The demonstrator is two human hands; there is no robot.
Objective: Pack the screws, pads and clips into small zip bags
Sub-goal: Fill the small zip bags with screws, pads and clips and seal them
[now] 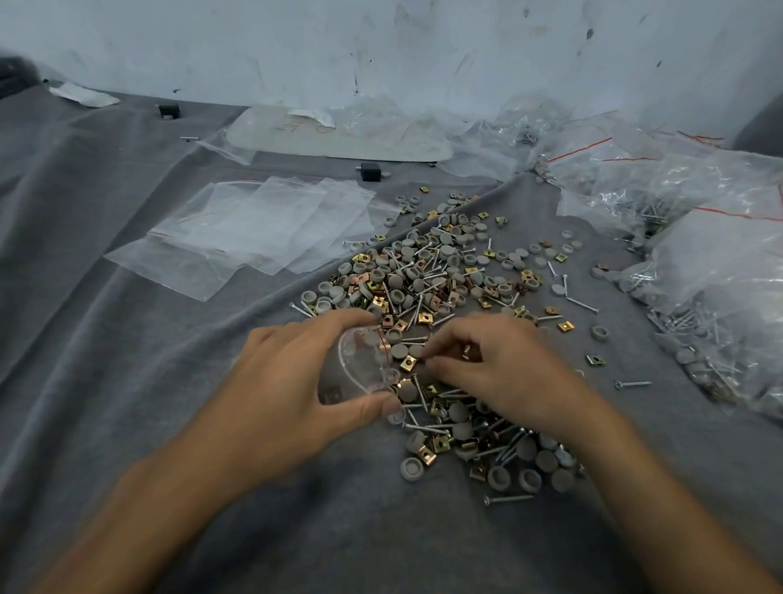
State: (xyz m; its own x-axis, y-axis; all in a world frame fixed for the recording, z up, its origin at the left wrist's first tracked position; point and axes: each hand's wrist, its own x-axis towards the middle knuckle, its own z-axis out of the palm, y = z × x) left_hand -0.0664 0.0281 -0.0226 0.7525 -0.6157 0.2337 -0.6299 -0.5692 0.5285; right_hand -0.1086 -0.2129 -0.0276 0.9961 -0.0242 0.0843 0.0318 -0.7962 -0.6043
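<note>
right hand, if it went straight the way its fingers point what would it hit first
Most likely the brass clip lying just off the fingertips of the right hand, then the mouth of the small zip bag in the left hand. With one view, it may pass above the clip.

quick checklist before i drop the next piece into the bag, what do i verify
1. Bag held: the left hand grips the small zip bag. Ok.
2. Bag mouth: it looks open and faces the right hand. Ok.
3. Piece picked: the right hand's fingertips are curled down in the pile, and blur hides what they pinch. Cannot tell.
4. Count inside the bag: unreadable through the plastic. Cannot tell.
5. Supply: screws, pads and clips all lie in the pile by both hands. Ok.
6. Spare empty bags: they lie flat beyond the pile. Ok.
</note>
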